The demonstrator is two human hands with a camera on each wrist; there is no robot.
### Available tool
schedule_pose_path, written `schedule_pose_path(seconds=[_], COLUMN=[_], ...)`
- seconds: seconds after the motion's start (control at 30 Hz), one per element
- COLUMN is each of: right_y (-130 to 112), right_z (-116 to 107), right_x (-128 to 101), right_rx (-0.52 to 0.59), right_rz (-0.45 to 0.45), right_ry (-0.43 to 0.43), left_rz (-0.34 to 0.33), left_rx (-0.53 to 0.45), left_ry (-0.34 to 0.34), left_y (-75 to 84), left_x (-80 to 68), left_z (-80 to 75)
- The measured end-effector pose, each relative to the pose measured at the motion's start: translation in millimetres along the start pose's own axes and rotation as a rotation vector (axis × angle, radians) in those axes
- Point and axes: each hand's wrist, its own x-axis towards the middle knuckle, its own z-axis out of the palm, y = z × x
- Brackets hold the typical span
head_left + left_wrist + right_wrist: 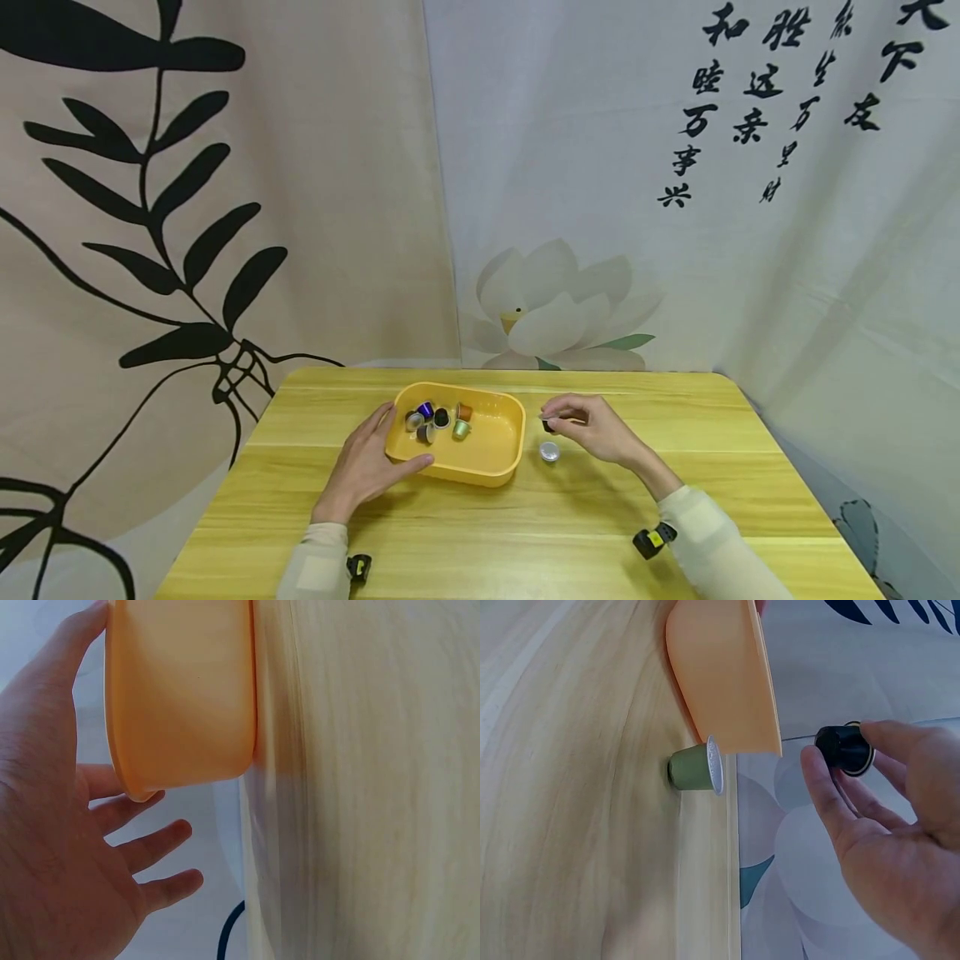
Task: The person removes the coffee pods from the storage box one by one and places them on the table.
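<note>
One black coffee capsule [843, 748] is pinched in the right hand [600, 429], just right of the yellow tray [501, 475]; the left hand [367, 462] rests flat, fingers straight, against the tray's left wall.

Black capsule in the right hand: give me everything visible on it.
The black capsule is a small, dark, glossy cup-shaped pod with a thin pale rim at its wide end. The right hand pinches it between thumb and fingertips, off the wooden table, just right of the yellow tray and above a green capsule that stands foil-side up. Only the fingers touch it.
</note>
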Motion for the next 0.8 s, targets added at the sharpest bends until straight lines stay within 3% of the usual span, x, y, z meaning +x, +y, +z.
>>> schedule_pose_path(seconds=[0.43,0.8], right_y=[5.2,10.2], right_z=[2.3,0.4], right_x=[1.9,-3.4], right_rx=[-0.033,-0.03], right_rz=[-0.015,0.071], right_ry=[0.017,0.056], left_rz=[0.01,0.025], left_rx=[-0.008,-0.01], left_ry=[-0.015,-0.013], left_y=[-7.0,-14.9], left_x=[12.2,21.5], left_z=[-0.2,-0.3])
